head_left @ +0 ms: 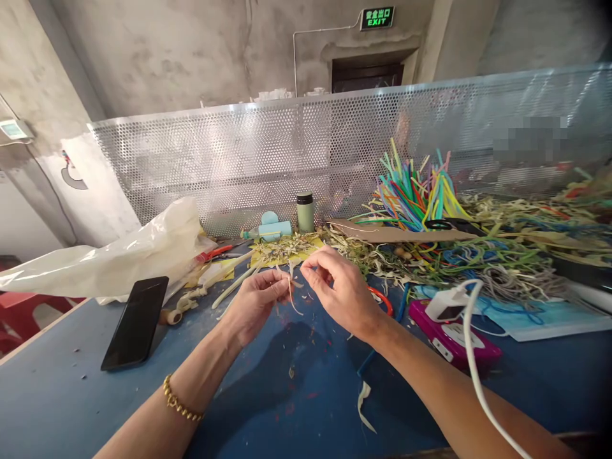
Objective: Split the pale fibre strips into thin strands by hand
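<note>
clock directions are read from the midpoint between the hands, with twelve o'clock toward the perforated metal screen. the left hand is above the blue tabletop, thumb and forefinger pinched on a thin pale strip; the free end of the strip hangs down at six o'clock from the fingertips. the right hand is just beside it at three o'clock, thumb and forefinger narrow; whether they grip anything cannot be told. a gold bead bracelet encircles the left wrist. at twelve o'clock a green tumbler with a black lid stands upright; at eleven o'clock a light-blue container lies near it. at ten o'clock are red-handled pliers. at nine o'clock is a black smartphone, with a translucent plastic sheet beyond it. at two o'clock a multicoloured strand bundle rises behind a cardboard strip. between three and four o'clock a white charger sits on a magenta socket block, with a light-blue face mask just beside the block. at five o'clock a curled pale scrap lies on the tabletop.
</note>
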